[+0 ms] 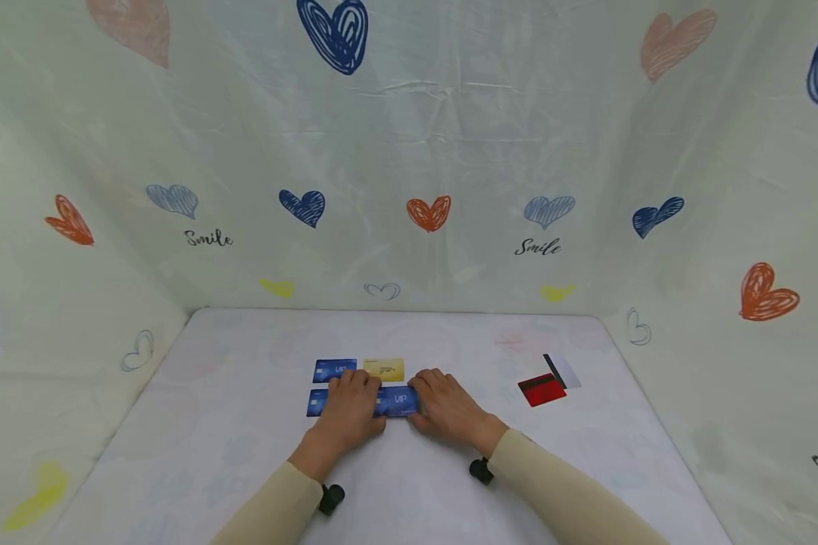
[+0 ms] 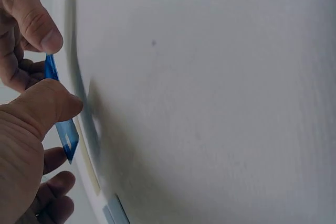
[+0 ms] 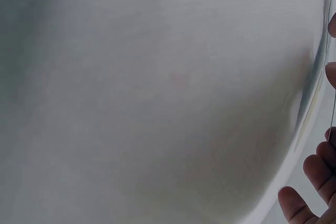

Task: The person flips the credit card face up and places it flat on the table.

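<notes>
Pinching one blue VIP card between thumbs and fingers, left end in the left hand, right end in the right hand, with both grips narrow. Seemingly raised a little, judging by the shadow below in the left wrist view. Poised at the lower right of a small block of cards and not yet let go.

Already laid in that block: a second blue card, partly hidden behind the left hand; above it, a third blue card beside a gold card. By appearance, well along. Outside the block, well to the right: a red card and a pale striped card, touching or overlapping; cannot tell which.

Underneath, a whitish table, faintly patterned. All around, a pale creased curtain printed with hearts and "Smile".
</notes>
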A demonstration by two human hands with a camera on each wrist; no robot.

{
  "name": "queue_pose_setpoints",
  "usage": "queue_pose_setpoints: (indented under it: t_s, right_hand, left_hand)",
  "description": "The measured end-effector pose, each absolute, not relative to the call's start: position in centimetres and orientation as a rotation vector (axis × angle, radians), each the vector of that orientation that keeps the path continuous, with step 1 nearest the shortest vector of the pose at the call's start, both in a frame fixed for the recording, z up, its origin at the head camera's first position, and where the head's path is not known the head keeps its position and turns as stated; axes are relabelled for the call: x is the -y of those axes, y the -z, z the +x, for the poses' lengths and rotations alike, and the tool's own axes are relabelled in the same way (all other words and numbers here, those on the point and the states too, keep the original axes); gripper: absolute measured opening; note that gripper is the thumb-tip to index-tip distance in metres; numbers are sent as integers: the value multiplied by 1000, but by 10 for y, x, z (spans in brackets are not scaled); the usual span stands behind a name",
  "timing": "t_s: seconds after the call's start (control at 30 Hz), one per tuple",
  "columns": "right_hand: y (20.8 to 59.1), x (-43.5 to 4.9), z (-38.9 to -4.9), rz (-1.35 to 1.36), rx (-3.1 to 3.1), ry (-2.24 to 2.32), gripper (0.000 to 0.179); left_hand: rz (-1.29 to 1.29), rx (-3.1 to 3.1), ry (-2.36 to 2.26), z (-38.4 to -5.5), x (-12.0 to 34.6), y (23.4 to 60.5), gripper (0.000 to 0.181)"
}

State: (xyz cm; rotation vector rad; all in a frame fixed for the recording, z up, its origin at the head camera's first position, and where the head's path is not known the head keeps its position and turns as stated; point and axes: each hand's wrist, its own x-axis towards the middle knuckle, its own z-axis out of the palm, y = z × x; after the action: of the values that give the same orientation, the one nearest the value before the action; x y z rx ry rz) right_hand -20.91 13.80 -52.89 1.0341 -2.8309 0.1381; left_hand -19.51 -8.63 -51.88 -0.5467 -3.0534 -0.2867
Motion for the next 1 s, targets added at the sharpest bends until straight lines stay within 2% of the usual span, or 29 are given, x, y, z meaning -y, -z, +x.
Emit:
queue_pose_setpoints:
  t_s: [1.0]
  right_hand:
    - [532, -123, -221, 1050, 2970, -131, 58]
  left_hand:
    - [-503, 3151, 298, -207, 100, 519, 71]
